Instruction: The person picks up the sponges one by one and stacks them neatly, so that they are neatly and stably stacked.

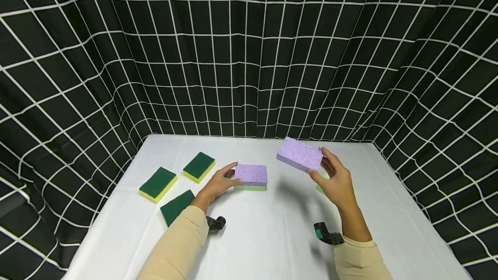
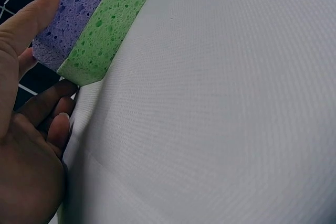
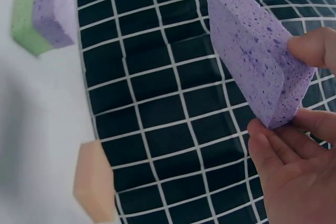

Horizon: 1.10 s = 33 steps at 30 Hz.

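Near the middle of the table, a speckled purple sponge lies flat on a light green sponge, their edges nearly lined up. My left hand holds the purple sponge at its left end, thumb on the near side and index finger at the far side; the left wrist view shows its other fingers curled below, by the green sponge. Above the table on the right, my right hand pinches a second purple sponge by one end, thumb opposite fingers. That sponge is tilted and apart from the stack.
Left of the stack lie three yellow sponges with dark green tops, the nearest partly behind my left arm. A light green piece shows behind my right hand. A peach block appears in the right wrist view. Gridded black curtains surround the white table.
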Motion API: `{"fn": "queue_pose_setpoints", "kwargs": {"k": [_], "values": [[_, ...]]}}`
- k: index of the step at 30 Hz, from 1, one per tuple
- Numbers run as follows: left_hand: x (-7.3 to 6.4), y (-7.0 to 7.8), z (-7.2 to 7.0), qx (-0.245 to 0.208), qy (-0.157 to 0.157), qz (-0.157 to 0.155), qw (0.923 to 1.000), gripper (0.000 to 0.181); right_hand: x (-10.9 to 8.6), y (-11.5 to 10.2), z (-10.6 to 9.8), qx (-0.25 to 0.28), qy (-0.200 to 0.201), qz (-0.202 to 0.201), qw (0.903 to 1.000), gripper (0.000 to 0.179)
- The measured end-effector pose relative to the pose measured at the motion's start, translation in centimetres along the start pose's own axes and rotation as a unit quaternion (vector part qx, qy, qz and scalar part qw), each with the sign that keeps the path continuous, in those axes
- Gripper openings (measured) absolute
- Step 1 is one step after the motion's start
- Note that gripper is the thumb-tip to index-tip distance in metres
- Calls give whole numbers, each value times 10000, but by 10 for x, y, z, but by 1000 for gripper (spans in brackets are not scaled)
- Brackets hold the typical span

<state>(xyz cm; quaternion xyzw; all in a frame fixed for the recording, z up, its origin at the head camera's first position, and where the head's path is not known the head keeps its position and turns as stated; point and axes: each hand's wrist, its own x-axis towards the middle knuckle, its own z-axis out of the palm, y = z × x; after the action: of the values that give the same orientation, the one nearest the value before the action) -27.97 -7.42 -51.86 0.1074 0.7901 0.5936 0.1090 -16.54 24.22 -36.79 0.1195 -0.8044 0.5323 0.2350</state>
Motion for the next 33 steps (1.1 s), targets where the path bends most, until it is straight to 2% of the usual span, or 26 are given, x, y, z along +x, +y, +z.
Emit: {"fn": "queue_pose_setpoints", "kwargs": {"k": [6,11,17,33], "values": [[0,-1,0,-72,-36,12,10000,76,5,-6,1,239,-140,-191,9994,68],[1,-2,0,-108,-46,1,9999,77,8,-10,4,303,-266,-182,9990,69],[2,-3,0,-185,-29,-11,9998,78,12,-10,10,785,-400,-299,9957,70],[5,-6,2,-294,-26,23,9996,77,23,0,36,1353,-900,-468,9856,69]]}}
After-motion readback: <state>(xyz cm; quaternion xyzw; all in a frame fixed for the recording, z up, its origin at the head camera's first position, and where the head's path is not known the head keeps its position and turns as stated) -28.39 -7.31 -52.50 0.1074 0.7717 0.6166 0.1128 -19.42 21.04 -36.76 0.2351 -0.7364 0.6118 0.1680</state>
